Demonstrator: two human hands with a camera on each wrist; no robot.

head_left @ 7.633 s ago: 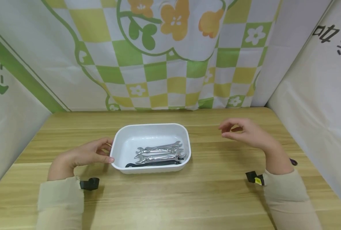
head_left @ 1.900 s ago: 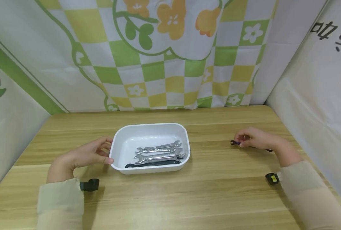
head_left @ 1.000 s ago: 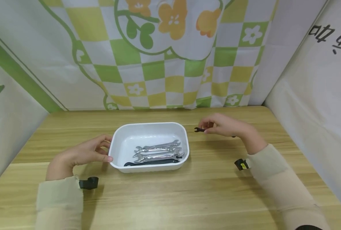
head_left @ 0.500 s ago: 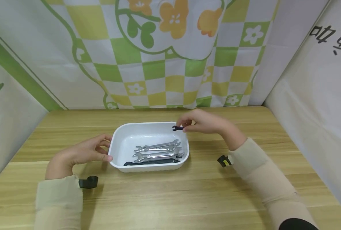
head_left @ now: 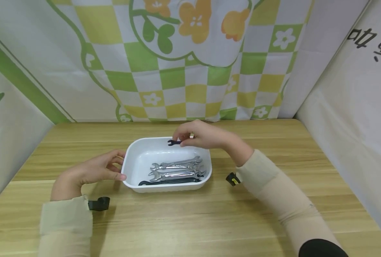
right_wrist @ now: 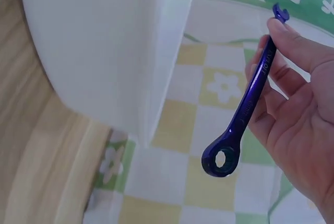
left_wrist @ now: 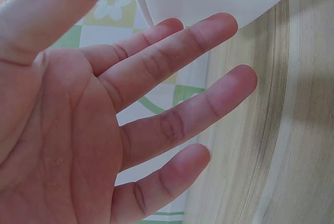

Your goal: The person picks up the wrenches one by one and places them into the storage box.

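Note:
My right hand [head_left: 204, 135] pinches a dark purple-blue combination wrench [right_wrist: 251, 96] between thumb and fingers. Its small open-ended jaw [head_left: 172, 142] pokes out past the fingertips, over the back part of a white plastic box. The ring end points down in the right wrist view. Resting against the left side of that box [head_left: 145, 151] is my left hand [head_left: 97, 170], thumb tip at the rim and the other fingers extended and spread. Inside the box lie several silver open-end wrenches [head_left: 176, 175] and, along the front wall, a black wrench [head_left: 169, 182].
The box stands on a wooden tabletop [head_left: 177, 225]. A checked, flowered cloth [head_left: 174, 78] hangs behind the table, with white panels [head_left: 354, 117] at the sides. Black wrist devices [head_left: 99, 203] sit at both cuffs.
My right hand reached to the table's right side, picked up the purple-blue wrench there, and carried it left over the box. My left hand stays at the box's side.

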